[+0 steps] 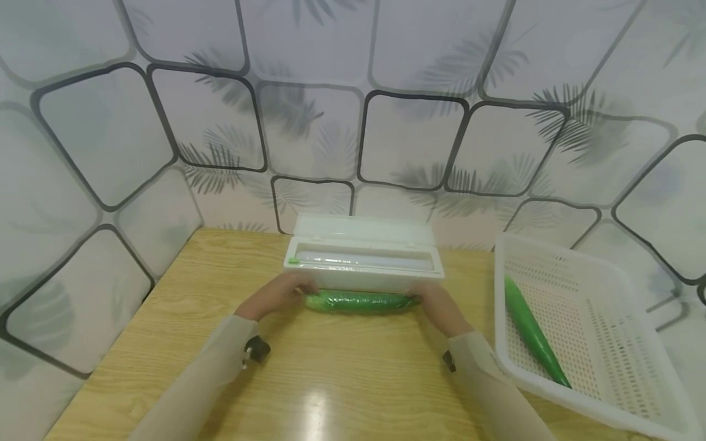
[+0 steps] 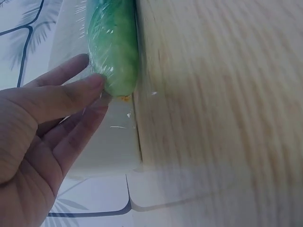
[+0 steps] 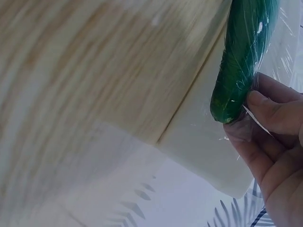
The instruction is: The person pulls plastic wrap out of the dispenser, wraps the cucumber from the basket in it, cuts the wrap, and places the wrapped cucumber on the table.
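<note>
"Wood-grain surface (image 1: 358, 380); what stands there?"
"White basket (image 1: 499, 306) at the right, then an open film dispenser (image 1: 364, 280)."
"Anything smaller?"
"One cucumber (image 1: 532, 331) lies in the basket; the wrapped cucumber (image 1: 361, 301) is just before the dispenser, left hand (image 1: 284, 293) and right hand (image 1: 432, 300) at its ends, fingers (image 3: 270, 111) of both pinching clear film (image 3: 241, 130)."

Head camera's up high, peering forward and down, well back from the fingers (image 2: 68, 70); each wrist camera's in tight, facing its own fingers, both catching the wrapped cucumber (image 1: 361, 301) between.
</note>
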Motion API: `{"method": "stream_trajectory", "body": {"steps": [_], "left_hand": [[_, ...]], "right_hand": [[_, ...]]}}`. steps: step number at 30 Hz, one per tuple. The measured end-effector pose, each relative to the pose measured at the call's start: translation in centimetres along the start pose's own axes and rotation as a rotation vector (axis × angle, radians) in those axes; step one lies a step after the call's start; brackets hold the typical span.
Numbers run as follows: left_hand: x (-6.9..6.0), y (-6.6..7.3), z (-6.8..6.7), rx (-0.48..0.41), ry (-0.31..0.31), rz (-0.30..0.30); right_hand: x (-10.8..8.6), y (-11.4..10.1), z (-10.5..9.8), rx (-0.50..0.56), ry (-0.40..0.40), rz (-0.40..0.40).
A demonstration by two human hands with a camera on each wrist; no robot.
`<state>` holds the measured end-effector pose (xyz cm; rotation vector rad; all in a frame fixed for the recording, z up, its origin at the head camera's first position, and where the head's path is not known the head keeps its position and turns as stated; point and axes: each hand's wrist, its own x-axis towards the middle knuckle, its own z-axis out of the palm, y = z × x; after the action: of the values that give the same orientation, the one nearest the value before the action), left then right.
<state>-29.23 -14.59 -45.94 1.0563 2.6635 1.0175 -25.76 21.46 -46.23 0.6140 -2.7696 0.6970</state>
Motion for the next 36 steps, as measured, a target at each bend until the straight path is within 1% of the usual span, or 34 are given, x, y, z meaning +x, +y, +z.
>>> {"method": "stream_trajectory", "body": {"steps": [4, 6, 11, 16, 22, 26, 30, 33, 36], "left_hand": [[0.14, -0.14, -0.18, -0.037, -0.014, -0.051], [0.17, -0.14, -0.26, -0.048, -0.016, -0.067], [0.13, -0.09, -0.42, -0.050, -0.023, -0.079], [0.21, -0.18, -0.30, -0.033, -0.017, -0.059], [0.35, -0.09, 0.04, -0.009, 0.012, -0.014], [0.42, -0.19, 0.20, 0.017, 0.027, 0.006], [0.50, -0.16, 0.30, 0.036, 0.036, 0.007], [0.43, -0.01, 0.34, 0.045, 0.046, -0.001], [0.25, 0.24, 0.36, 0.097, 0.061, -0.027]], "right_hand": [[0.16, -0.02, -0.05, -0.029, 0.015, -0.008], [0.23, -0.06, -0.12, -0.047, 0.023, -0.015], [0.27, -0.11, -0.31, -0.062, 0.023, -0.020], [0.37, 0.11, -0.25, -0.052, 0.020, -0.028], [0.54, 0.21, -0.24, -0.050, 0.004, 0.003], [0.53, 0.32, -0.18, 0.002, 0.013, 0.045], [0.41, 0.58, -0.12, 0.103, 0.031, 0.135], [0.33, 0.79, -0.14, 0.156, 0.038, 0.198], [0.30, 0.84, -0.30, 0.189, 0.038, 0.227]]}}
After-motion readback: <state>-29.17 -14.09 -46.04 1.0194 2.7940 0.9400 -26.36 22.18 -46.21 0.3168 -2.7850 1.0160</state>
